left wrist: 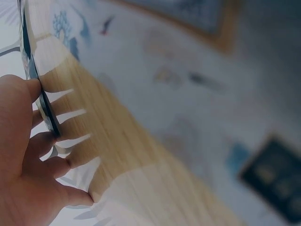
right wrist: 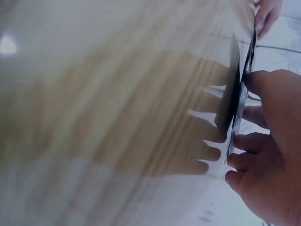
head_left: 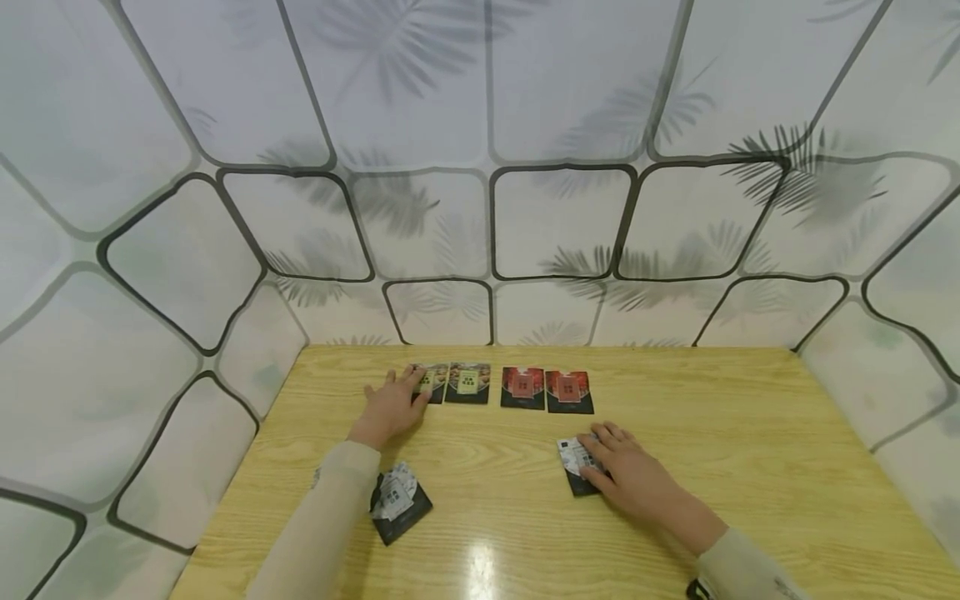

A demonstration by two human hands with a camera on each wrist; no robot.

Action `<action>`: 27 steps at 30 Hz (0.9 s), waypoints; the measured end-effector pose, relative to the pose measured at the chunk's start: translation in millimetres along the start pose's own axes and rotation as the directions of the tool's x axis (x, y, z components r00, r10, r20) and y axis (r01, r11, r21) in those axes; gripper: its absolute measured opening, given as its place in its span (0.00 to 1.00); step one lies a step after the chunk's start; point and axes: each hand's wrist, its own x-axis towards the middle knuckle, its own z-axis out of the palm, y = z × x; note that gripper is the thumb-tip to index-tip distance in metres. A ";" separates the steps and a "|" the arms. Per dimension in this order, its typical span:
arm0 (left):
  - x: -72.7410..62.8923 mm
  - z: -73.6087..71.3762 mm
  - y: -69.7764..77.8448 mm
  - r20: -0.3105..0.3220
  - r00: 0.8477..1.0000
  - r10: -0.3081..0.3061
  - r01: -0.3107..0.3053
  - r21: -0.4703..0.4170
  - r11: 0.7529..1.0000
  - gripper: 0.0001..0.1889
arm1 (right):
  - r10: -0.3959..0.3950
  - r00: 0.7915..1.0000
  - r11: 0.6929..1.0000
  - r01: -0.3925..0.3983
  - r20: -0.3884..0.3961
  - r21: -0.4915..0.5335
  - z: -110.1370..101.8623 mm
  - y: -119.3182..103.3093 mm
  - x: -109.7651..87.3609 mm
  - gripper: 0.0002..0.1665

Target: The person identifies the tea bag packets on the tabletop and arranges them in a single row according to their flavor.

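My left hand [head_left: 390, 408] rests spread on the leftmost yellow-labelled flat packet [head_left: 429, 392], fingers near its far edge and thumb at its near right. In the left wrist view, this dark packet [left wrist: 48, 113] appears edge-on by the fingers. Farther right and nearer, my right hand [head_left: 633, 475] lies over a grey-and-white packet with a black lower part [head_left: 577, 479], covering its right side. The right wrist view has thumb and fingertips touching this packet [right wrist: 241, 101], seen edge-on. Another grey-and-white packet [head_left: 397, 504] lies tilted beside the left forearm.
A second yellow-labelled packet [head_left: 468, 385] and two red packets, one [head_left: 522, 389] left of the other [head_left: 570, 393], stretch along the back of the glossy wooden table [head_left: 487, 467]. Patterned fabric walls [head_left: 558, 225] rise behind and at both sides.
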 end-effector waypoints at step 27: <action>-0.4 1.0 0.7 -0.011 1.000 0.008 -0.008 0.011 1.000 0.32 | 0.060 0.994 0.997 -0.065 -0.087 -0.047 -19.5 47.6 -13.4 0.34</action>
